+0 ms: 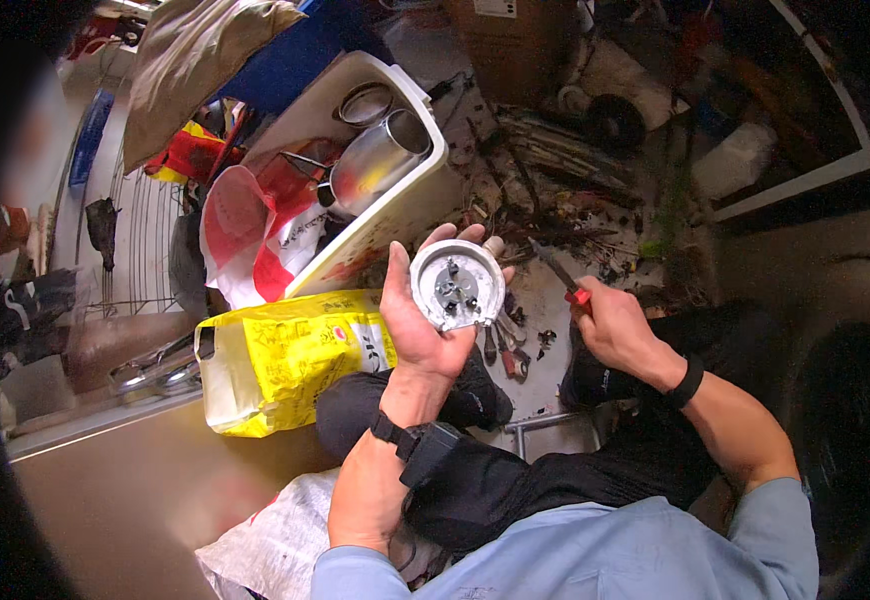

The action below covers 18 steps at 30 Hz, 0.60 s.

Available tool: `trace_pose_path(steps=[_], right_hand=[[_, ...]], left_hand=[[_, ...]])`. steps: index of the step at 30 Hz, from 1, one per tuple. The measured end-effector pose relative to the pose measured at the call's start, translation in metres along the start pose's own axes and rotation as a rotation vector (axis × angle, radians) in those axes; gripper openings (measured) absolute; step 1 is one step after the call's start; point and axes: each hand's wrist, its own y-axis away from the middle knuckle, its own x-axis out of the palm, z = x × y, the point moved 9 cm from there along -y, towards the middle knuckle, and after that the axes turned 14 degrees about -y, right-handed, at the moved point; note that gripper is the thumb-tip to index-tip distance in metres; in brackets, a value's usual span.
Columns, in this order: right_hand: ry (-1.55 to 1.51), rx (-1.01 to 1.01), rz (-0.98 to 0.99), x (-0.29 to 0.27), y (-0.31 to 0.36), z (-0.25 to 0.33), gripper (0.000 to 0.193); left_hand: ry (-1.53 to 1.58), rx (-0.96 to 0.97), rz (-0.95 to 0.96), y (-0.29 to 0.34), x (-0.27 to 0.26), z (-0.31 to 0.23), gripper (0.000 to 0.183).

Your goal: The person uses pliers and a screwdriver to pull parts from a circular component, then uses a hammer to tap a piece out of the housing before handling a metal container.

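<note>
My left hand [425, 330] is palm up, its fingers wrapped round a round metal base [457, 285]. This shallow silvery cup has a pale rim, and a grey disc with several dark prongs sits in its middle. To its right, my right hand [615, 325] is closed around a red-handled tool [577, 296]. A narrow grey blade points up and left from the tool, apart from the metal base. Whether it is a knife or a screwdriver I cannot tell.
Beyond my left hand stands a white plastic bin [445, 150] holding a steel pot [380, 165] and a red-and-white bag [255, 230]. A yellow bag [295, 365] lies by my left knee. Scraps and loose tools [515, 355] litter the floor. A cardboard box [520, 45] stands behind.
</note>
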Motion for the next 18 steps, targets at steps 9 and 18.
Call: trace_pose_path(steps=[9,18], right_hand=[[0.380,-0.525,-0.188,-0.003,0.010,0.060,0.041],[0.636,-0.485,-0.252,0.003,0.014,0.062,0.026]], left_hand=[[-0.094,-0.009,-0.064,-0.005,-0.004,0.011,0.061],[-0.178,-0.038,-0.108,-0.008,-0.007,0.024,0.057]])
